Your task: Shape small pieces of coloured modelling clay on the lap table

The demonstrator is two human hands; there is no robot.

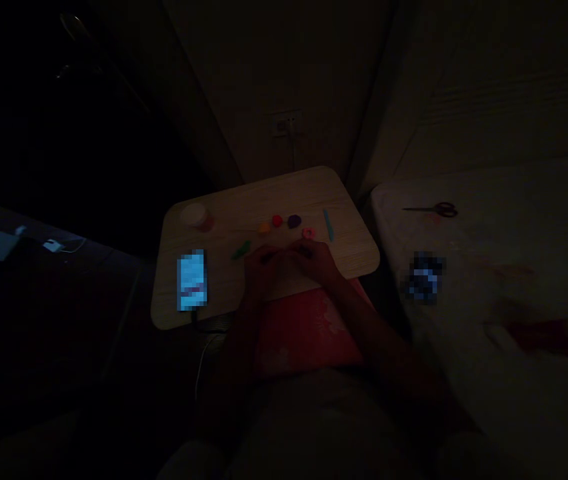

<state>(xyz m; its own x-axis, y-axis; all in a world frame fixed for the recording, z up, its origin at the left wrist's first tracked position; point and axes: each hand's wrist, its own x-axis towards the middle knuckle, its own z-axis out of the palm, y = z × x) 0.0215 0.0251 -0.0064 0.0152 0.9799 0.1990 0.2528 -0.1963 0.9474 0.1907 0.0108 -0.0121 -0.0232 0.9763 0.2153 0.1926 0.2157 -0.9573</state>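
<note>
In dim light my left hand point(263, 262) and my right hand point(314, 259) meet over the front part of a small wooden-topped table point(224, 280). The fingers of both are curled inward and close together; whatever lies between them is too dark to make out. Just left of my left hand is a green piece point(241, 250). Beyond my hands sit an orange lump point(263, 227), a red ball point(277, 220) and a purple lump point(294, 221), looking like modelling clay. A pink flower-shaped piece point(309, 233) lies right by my right hand, and a light blue flat stick point(329, 225) farther right.
A lidded tub point(196, 217) stands at the table's back left. In front of it lies a lit phone point(192, 280) with a cable. Scissors point(437, 210) and a blurred-out object point(424, 278) rest on the pale surface to the right. A wall socket point(285, 124) is behind.
</note>
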